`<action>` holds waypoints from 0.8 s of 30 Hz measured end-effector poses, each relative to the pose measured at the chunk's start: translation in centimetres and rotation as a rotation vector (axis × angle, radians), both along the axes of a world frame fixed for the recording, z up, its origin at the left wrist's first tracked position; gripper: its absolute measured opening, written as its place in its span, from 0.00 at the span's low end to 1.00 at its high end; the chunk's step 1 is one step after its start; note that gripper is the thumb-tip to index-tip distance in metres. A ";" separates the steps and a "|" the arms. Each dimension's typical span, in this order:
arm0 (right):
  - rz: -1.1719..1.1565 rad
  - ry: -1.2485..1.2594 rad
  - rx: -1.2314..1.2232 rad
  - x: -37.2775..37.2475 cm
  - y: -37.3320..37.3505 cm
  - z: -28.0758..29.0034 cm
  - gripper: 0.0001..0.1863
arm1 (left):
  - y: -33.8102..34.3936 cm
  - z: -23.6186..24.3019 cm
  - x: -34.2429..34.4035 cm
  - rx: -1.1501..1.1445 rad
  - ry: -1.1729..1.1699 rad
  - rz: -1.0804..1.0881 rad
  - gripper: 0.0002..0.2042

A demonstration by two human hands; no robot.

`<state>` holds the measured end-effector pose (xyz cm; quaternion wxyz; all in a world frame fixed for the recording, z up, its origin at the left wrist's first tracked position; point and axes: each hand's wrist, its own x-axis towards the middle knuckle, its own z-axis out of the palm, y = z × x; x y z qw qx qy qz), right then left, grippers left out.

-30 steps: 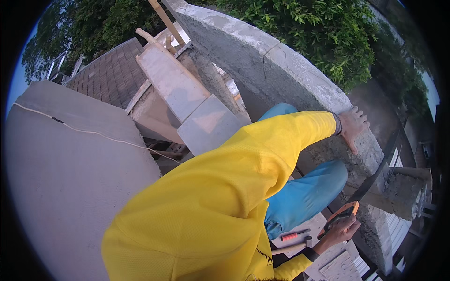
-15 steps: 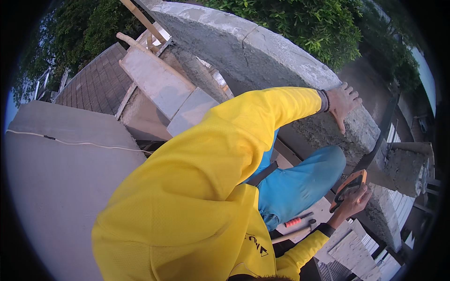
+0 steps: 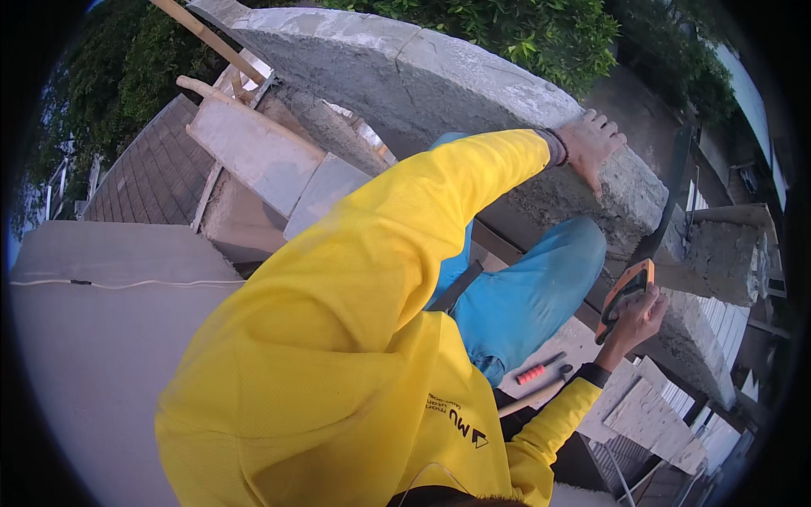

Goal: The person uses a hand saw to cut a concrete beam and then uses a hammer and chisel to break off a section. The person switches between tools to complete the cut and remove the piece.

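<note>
My left hand (image 3: 589, 148), fingers spread, lies on the rough top end of a thick grey concrete wall (image 3: 507, 97). Lower down, my right hand (image 3: 639, 319) is closed round the orange and black handle of a handsaw (image 3: 627, 291). Its long dark blade (image 3: 673, 186) runs up past the end of the wall, between that end and a short concrete block (image 3: 725, 253). Whether the teeth touch concrete I cannot tell. My bent knee (image 3: 574, 253) in blue trousers is close to the wall's near side.
Beside my leg lie a red-handled tool (image 3: 532, 374) and a wooden-handled tool (image 3: 536, 395) with a dark head. A pale cable (image 3: 144, 286) crosses a grey surface (image 3: 101, 355) at left. Wooden poles (image 3: 203, 34) stand at upper left. Past the wall are a tree (image 3: 541, 38) and lower ground.
The view has shifted, so the wall and both hands appear higher in the picture. The saw has slid slightly forward along its blade's line. My left hand remains on the wall.
</note>
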<state>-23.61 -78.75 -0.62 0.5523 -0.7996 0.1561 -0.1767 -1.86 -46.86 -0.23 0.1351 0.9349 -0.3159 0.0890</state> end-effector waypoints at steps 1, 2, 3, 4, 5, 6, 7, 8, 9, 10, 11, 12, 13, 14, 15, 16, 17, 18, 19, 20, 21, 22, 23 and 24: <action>0.038 -0.015 -0.006 -3.3 -0.7 -0.6 0.20 | -0.3 -0.3 -0.3 -0.012 -0.011 -0.003 0.58; 0.155 -0.042 0.004 -6.5 -0.6 -0.8 0.20 | -0.1 -0.2 0.0 0.000 -0.025 0.007 0.58; 0.106 0.021 0.106 -11.1 -0.3 0.0 0.19 | -0.2 -0.4 -0.2 0.006 -0.017 0.007 0.58; 0.023 0.018 0.126 -14.4 0.6 1.0 0.20 | -0.1 -0.3 -0.1 0.015 -0.015 0.009 0.58; -0.084 0.044 -0.005 -17.5 2.0 2.7 0.21 | -0.2 -0.3 -0.2 0.012 -0.021 0.009 0.59; -0.063 0.059 -0.066 -17.2 3.2 3.6 0.22 | -0.1 -0.2 -0.2 0.033 -0.027 0.020 0.59; -0.083 0.043 -0.139 -16.8 4.8 4.9 0.22 | -0.1 0.0 -0.2 0.039 -0.036 0.026 0.59; -0.025 -0.042 -0.170 -13.9 5.7 5.4 0.23 | -0.3 0.1 -0.5 0.019 -0.024 0.011 0.60; 0.014 -0.071 -0.188 -10.9 6.4 5.9 0.24 | -0.2 0.4 -0.5 0.039 -0.008 0.038 0.60; -0.006 -0.028 -0.111 -6.0 6.4 5.0 0.21 | -0.2 0.6 -0.5 0.044 0.010 0.034 0.60; 0.048 -0.162 -0.210 -1.5 6.0 3.9 0.21 | -0.3 0.7 -0.5 0.022 0.033 0.010 0.60; 0.066 -0.162 -0.129 1.9 4.9 2.7 0.20 | -0.3 0.7 -0.4 0.021 0.049 0.010 0.59; 0.008 -0.197 -0.127 3.5 3.7 1.1 0.20 | -0.3 0.6 -0.4 0.022 0.032 0.012 0.59; 0.016 -0.152 -0.144 3.9 2.3 -0.2 0.20 | -0.3 0.5 -0.3 0.019 0.011 0.002 0.59; 0.057 -0.158 -0.070 2.4 1.3 -1.5 0.19 | -0.3 0.3 -0.3 -0.005 0.004 0.006 0.59; 0.030 -0.052 -0.048 -1.5 0.6 -1.9 0.19 | -0.2 0.1 0.0 -0.002 -0.006 -0.017 0.59; 0.105 -0.065 0.001 -5.0 0.5 -2.1 0.19 | -0.2 -0.2 -0.1 -0.020 -0.022 -0.029 0.59; 0.063 0.044 0.093 -9.9 0.7 -1.4 0.17 | -0.1 -0.4 0.1 -0.006 -0.009 -0.006 0.59; -0.004 0.064 0.044 -14.0 1.3 -0.3 0.18 | -0.2 -0.6 0.1 -0.032 -0.028 -0.018 0.58; -0.054 0.072 0.044 -17.5 2.2 1.3 0.18 | -0.1 -0.7 0.2 -0.030 -0.015 -0.016 0.58; -0.055 -0.007 -0.029 -19.7 3.4 3.3 0.19 | -0.1 -0.8 0.1 -0.038 -0.019 -0.010 0.58; -0.075 0.018 -0.012 -18.8 4.1 4.4 0.19 | -0.2 -0.7 0.0 -0.022 -0.018 0.004 0.58; -0.049 -0.010 0.002 -17.5 5.1 5.9 0.20 | -0.2 -0.6 0.0 -0.008 -0.035 0.013 0.58; 0.004 -0.064 0.004 -13.7 5.4 6.3 0.20 | -0.3 -0.5 -0.2 0.014 -0.042 0.008 0.58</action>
